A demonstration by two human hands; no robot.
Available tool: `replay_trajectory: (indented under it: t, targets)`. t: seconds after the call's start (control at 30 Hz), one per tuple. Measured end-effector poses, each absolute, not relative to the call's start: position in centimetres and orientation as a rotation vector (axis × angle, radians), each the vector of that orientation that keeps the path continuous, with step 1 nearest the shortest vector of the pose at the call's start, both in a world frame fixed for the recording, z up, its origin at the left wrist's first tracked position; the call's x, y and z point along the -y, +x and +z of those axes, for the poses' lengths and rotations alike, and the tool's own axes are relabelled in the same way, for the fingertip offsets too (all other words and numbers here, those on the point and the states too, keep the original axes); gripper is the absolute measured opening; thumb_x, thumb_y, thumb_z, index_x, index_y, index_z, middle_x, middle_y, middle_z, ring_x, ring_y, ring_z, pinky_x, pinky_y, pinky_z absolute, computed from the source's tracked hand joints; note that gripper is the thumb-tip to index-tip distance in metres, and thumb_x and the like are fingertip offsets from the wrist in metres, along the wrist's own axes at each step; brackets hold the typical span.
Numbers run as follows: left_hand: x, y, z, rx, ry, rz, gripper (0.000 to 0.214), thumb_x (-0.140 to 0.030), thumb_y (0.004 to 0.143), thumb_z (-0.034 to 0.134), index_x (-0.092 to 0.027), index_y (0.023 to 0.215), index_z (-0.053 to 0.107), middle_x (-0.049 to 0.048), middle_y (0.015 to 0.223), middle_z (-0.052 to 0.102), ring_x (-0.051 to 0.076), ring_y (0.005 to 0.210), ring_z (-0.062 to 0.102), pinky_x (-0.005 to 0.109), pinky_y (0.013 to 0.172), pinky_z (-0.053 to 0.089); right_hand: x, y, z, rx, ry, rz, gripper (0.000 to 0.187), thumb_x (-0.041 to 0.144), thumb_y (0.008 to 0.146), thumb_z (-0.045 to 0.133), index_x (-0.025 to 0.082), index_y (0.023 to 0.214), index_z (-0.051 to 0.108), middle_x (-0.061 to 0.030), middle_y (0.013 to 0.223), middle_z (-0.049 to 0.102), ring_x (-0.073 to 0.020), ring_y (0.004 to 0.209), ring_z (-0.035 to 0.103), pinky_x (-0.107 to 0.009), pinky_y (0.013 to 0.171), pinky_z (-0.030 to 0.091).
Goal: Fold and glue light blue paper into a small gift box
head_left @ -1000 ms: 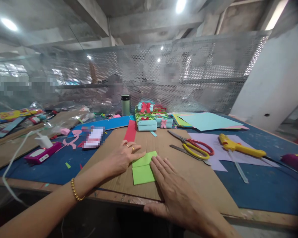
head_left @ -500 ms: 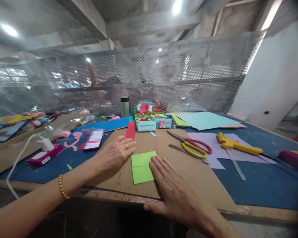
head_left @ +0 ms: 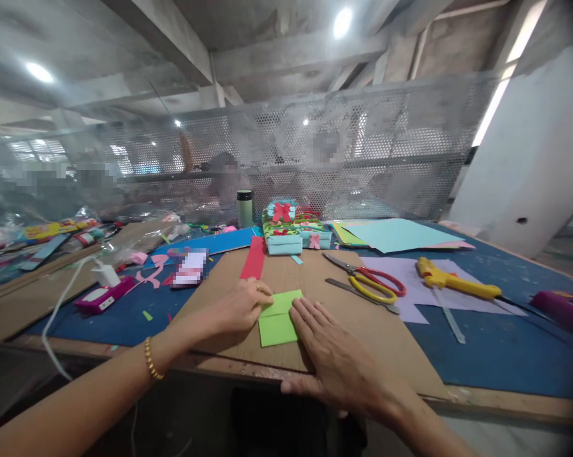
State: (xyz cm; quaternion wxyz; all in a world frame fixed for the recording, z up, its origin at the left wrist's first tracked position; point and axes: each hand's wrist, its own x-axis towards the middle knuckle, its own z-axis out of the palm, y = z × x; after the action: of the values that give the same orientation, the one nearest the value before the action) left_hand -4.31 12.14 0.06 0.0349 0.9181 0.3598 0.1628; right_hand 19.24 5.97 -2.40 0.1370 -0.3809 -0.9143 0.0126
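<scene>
A folded lime-green paper (head_left: 279,327) lies flat on a brown cardboard sheet (head_left: 363,355), with a crease across its middle. My right hand (head_left: 334,349) is flat, its fingertips pressing the paper's right edge and its thumb out at the table edge. At the paper's upper left edge my left hand (head_left: 236,311) has its fingers bent and closed together on it; the thumb tip is hard to make out. Just beyond the left hand lies a red paper strip (head_left: 253,257), its near end by my knuckles.
Right of the paper lie scissors (head_left: 367,279), a dark flat blade (head_left: 343,287) and a yellow glue gun (head_left: 458,279) on lilac paper (head_left: 410,311). Behind stand small paper boxes with bows (head_left: 285,244) and a green bottle (head_left: 244,208). A phone (head_left: 190,268) and purple power strip (head_left: 104,296) sit left.
My left hand has moved right and nearer, from beside the red strip onto the green paper's left edge. The right hand stays flat on the paper. The view has shifted slightly.
</scene>
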Motion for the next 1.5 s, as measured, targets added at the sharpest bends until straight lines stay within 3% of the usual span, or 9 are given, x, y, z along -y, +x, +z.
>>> replay_trajectory:
  t: [0.17, 0.33, 0.53, 0.67, 0.97, 1.1, 1.27, 1.37, 1.5]
  targets:
    - [-15.2, -1.4, 1.5, -1.334, 2.405, 0.342, 0.020, -0.033, 0.077, 0.064, -0.017, 0.088, 0.066, 0.0032, 0.088, 0.065, 0.020, 0.081, 0.056, 0.026, 0.067, 0.039, -6.3, 19.1, -1.9, 2.620, -1.102, -0.004, 0.081, 0.064, 0.092, 0.050, 0.003, 0.144, 0.047, -0.0289, 0.150, 0.043, -0.0410, 0.142, 0.037, -0.060, 0.114, 0.034]
    - [-17.2, -0.4, 3.0, -1.262, 2.224, 0.159, 0.018, -0.024, 0.055, 0.073, -0.016, 0.056, 0.057, -0.0051, 0.055, 0.049, 0.012, 0.055, 0.043, 0.024, 0.052, 0.029, -6.7, 19.8, -0.9, 2.665, -1.014, 0.079, 0.062, 0.049, 0.095, 0.054, 0.009, 0.143, 0.049, -0.0215, 0.146, 0.051, -0.0347, 0.141, 0.041, -0.053, 0.116, 0.034]
    - [-13.5, -1.2, 3.0, -1.243, 2.062, 0.295, 0.018, -0.028, 0.057, 0.070, -0.016, 0.061, 0.057, -0.0051, 0.058, 0.051, 0.012, 0.057, 0.046, 0.022, 0.051, 0.029, -6.7, 20.9, -1.2, 2.601, -0.845, 0.089, 0.041, 0.039, 0.102, 0.043, 0.020, 0.135, 0.059, -0.0152, 0.151, 0.048, -0.0290, 0.147, 0.032, -0.052, 0.119, 0.027]
    - [-9.5, -1.4, 1.6, -1.265, 1.945, 0.466, 0.024, -0.029, 0.059, 0.068, -0.016, 0.077, 0.060, -0.0028, 0.069, 0.059, 0.015, 0.064, 0.055, 0.021, 0.054, 0.038, -6.4, 20.8, -2.1, 2.571, -0.890, 0.078, 0.031, 0.033, 0.101, 0.046, 0.023, 0.120, 0.068, -0.0123, 0.139, 0.059, -0.0276, 0.138, 0.044, -0.052, 0.115, 0.032]
    - [-1.0, -0.1, -2.7, -1.258, 1.492, 1.260, 0.029, -0.024, 0.066, 0.071, -0.014, 0.092, 0.063, 0.0049, 0.085, 0.071, 0.022, 0.081, 0.067, 0.029, 0.067, 0.053, -3.5, 19.8, -4.0, 2.059, -1.058, 0.356, 0.079, 0.028, 0.085, 0.062, 0.017, 0.155, 0.027, -0.0200, 0.147, 0.049, -0.0306, 0.138, 0.045, -0.054, 0.112, 0.036]
    - [3.3, 0.9, -4.3, -1.085, 1.147, 1.437, 0.050, -0.029, 0.069, 0.078, -0.013, 0.113, 0.060, 0.0109, 0.104, 0.074, 0.026, 0.093, 0.070, 0.035, 0.079, 0.057, 0.0, 18.8, -4.6, 1.724, -0.975, 0.741, 0.083, 0.037, 0.084, 0.063, 0.019, 0.155, 0.025, -0.0139, 0.122, 0.066, -0.0253, 0.111, 0.066, -0.044, 0.096, 0.052]
    - [7.7, 1.3, -5.7, -0.948, 0.901, 1.402, 0.049, -0.031, 0.071, 0.083, -0.012, 0.113, 0.065, 0.0116, 0.101, 0.076, 0.025, 0.086, 0.073, 0.034, 0.078, 0.058, 4.7, 17.7, -5.1, 1.421, -0.974, 1.161, 0.043, 0.049, 0.079, 0.073, 0.016, 0.105, 0.067, -0.0035, 0.077, 0.068, -0.0187, 0.070, 0.066, -0.030, 0.064, 0.055]
    - [9.2, 1.1, -6.2, -0.925, 0.761, 1.338, 0.047, -0.036, 0.067, 0.087, -0.009, 0.102, 0.070, 0.0128, 0.090, 0.077, 0.025, 0.077, 0.073, 0.034, 0.072, 0.059, 6.1, 17.2, -6.2, 1.312, -0.954, 1.301, 0.039, 0.052, 0.070, 0.081, 0.016, 0.075, 0.066, -0.0018, 0.069, 0.066, -0.0151, 0.062, 0.060, -0.025, 0.056, 0.049]
    - [10.1, 0.9, -6.4, -0.892, 0.633, 1.297, 0.051, -0.041, 0.058, 0.092, -0.009, 0.092, 0.074, 0.0136, 0.084, 0.077, 0.026, 0.072, 0.073, 0.034, 0.067, 0.058, 6.8, 16.8, -7.4, 1.223, -0.979, 1.387, 0.040, 0.050, 0.062, 0.087, 0.017, 0.074, 0.067, -0.0019, 0.068, 0.066, -0.0152, 0.061, 0.059, -0.025, 0.054, 0.049]
